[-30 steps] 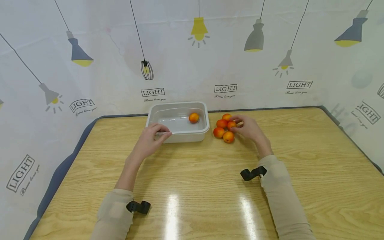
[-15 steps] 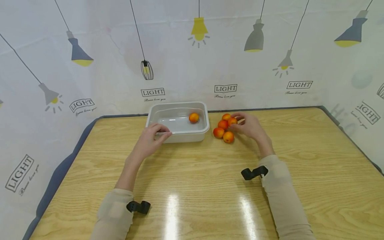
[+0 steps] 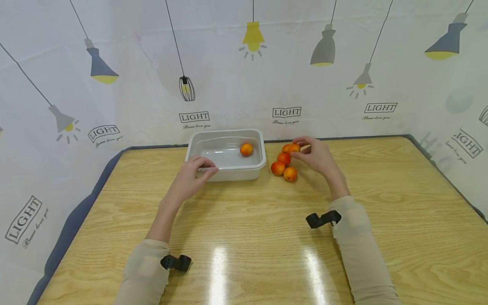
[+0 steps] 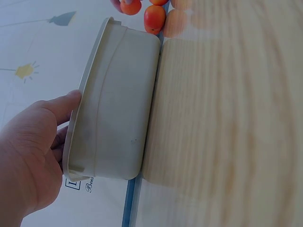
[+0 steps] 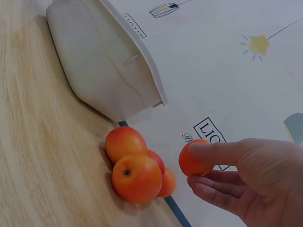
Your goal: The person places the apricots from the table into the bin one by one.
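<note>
A white plastic tub (image 3: 236, 174) stands near the table's back edge with one orange-red fruit (image 3: 246, 149) inside, toward its right end. My left hand (image 3: 190, 178) pinches the tub's front rim near the left corner; in the left wrist view the thumb lies on the rim and the fingers are partly hidden behind it. Between thumb and fingers my right hand (image 3: 315, 156) holds a fruit (image 5: 191, 161), raised off the table in the right wrist view. Several similar fruits (image 5: 137, 178) lie grouped below it, right of the tub.
The wooden table (image 3: 259, 228) ends at the back against a white printed cloth (image 3: 228, 76) with lamp drawings. Each sleeve carries a small black camera mount (image 3: 323, 218).
My right hand has drawn a fruit up and back from the group, over the rearmost one. One neighbouring fruit shifted slightly right. The left hand and the tub stay in place.
</note>
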Demonstrator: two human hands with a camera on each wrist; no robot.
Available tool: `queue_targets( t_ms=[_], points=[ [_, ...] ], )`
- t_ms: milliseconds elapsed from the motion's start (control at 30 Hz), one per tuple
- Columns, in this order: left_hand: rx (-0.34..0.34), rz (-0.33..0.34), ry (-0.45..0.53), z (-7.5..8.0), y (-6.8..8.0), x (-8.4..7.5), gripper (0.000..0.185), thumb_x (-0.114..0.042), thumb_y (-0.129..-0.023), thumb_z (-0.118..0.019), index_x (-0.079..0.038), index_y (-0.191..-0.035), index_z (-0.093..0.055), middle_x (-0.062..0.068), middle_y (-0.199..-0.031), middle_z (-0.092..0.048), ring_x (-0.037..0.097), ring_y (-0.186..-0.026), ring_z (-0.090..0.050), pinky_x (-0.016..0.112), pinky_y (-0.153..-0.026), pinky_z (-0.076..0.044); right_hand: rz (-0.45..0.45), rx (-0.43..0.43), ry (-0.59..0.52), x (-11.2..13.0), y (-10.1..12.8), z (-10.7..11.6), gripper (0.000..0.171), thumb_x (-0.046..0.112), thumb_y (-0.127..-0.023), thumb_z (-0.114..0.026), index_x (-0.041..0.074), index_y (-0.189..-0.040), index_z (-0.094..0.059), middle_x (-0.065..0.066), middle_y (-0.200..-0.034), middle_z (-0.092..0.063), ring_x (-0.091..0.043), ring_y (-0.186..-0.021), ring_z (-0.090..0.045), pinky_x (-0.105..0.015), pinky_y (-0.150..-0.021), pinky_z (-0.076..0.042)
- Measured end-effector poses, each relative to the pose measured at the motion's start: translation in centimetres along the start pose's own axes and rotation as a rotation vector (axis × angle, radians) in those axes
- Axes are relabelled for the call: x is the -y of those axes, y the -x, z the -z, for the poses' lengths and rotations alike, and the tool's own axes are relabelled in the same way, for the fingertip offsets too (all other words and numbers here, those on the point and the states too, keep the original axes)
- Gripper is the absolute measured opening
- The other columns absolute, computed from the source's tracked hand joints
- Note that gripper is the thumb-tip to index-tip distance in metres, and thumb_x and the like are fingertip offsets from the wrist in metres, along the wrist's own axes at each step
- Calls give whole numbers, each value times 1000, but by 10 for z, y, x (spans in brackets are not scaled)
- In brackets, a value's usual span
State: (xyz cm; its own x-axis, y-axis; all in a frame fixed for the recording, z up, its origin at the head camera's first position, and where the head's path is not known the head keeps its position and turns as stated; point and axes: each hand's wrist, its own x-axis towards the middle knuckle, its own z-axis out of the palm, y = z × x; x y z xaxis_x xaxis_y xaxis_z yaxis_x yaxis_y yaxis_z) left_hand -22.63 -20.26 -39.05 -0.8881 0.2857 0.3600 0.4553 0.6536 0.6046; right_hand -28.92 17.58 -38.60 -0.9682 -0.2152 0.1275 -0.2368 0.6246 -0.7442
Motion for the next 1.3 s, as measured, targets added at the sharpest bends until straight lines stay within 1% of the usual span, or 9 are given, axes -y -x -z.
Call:
queue_targets(
  t_ms=[167, 267, 367, 500, 667, 900, 1133, 1300],
  points=[
    [3, 5, -1, 0, 0, 0, 17, -20, -97, -70, -3, -101, -71, 10, -102, -68, 26, -102, -61, 43, -95, -50, 35, -12, -30, 5, 0, 0, 42, 22, -96, -73, 5, -132, -60, -19, -126, -61, -35, -103, -62, -48, -93, -51],
    [5, 4, 3, 1, 0, 0, 17, -20, -97, -70, -3, -101, -71, 10, -102, -68, 26, -102, -61, 43, -95, -50, 62, -26, -29, 10, 0, 0, 43, 22, -95, -73, 5, -133, -60, -18, -125, -62, -34, -103, -63, -48, -93, -52],
    [6, 3, 6, 1, 0, 0, 17, -20, -97, -70, -3, -101, -71, 10, -101, -68, 26, -102, -61, 43, -95, -50, 85, -42, -14, 17, 0, 0, 42, 21, -95, -74, 6, -132, -61, -18, -125, -64, -34, -102, -64, -47, -92, -53],
    [3, -2, 6, 1, 0, 1, 16, -19, -97, -71, -3, -101, -71, 9, -100, -68, 26, -102, -61, 43, -95, -50, 105, -44, -20, 29, 1, -1, 42, 20, -94, -75, 5, -131, -62, -17, -127, -64, -33, -103, -65, -46, -93, -53],
    [-1, -3, 3, 1, 0, 1, 16, -18, -96, -71, -3, -100, -71, 9, -100, -68, 26, -101, -61, 43, -95, -50, 136, -30, -54, 43, 2, -5, 42, 19, -94, -75, 4, -131, -61, -17, -128, -64, -32, -103, -65, -45, -93, -54],
    [-7, -18, -2, 0, 0, 0, 16, -18, -96, -72, -3, -100, -71, 10, -100, -68, 26, -101, -61, 43, -94, -50, 201, -18, -67, 56, 2, -11, 41, 16, -94, -75, 2, -130, -61, -19, -125, -65, -32, -103, -66, -43, -93, -55],
    [-3, -12, 0, 1, 0, 0, 16, -18, -96, -71, -3, -100, -71, 10, -100, -68, 27, -101, -61, 43, -94, -50, 216, 10, -52, 66, 5, -17, 41, 19, -94, -74, 4, -130, -61, -18, -124, -66, -30, -99, -66, -42, -91, -55],
    [-2, -10, 3, 0, 1, 0, 16, -19, -97, -71, -3, -100, -71, 10, -100, -68, 27, -101, -61, 43, -94, -50, 241, 20, -46, 74, 7, -22, 41, 17, -93, -75, 3, -130, -62, -16, -123, -66, -28, -97, -65, -41, -91, -55]
  ],
)
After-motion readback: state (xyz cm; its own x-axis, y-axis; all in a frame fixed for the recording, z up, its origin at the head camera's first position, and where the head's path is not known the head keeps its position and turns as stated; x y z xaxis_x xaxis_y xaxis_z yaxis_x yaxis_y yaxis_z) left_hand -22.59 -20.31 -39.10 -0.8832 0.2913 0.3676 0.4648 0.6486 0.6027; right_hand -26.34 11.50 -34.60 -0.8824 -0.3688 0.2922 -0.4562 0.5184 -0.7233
